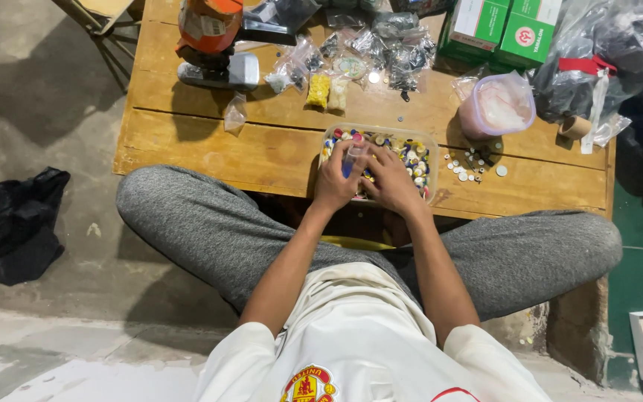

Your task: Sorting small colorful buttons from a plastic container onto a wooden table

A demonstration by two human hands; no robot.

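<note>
A clear plastic tray [432, 149] full of small coloured buttons stands at the near edge of a low wooden table [262, 145]. Both hands rest over it. My left hand [336, 180] is curled around a small clear bag with something blue in it [351, 158]. Beside it, my right hand [392, 182] pinches at the same bag, its fingers bent over the buttons.
Loose white buttons [470, 164] lie right of the tray. A pink tub [496, 106] under plastic, green boxes [504, 28], several small bags [381, 48] and an orange machine [210, 37] crowd the far side. A black cloth [16, 223] lies on the floor, left.
</note>
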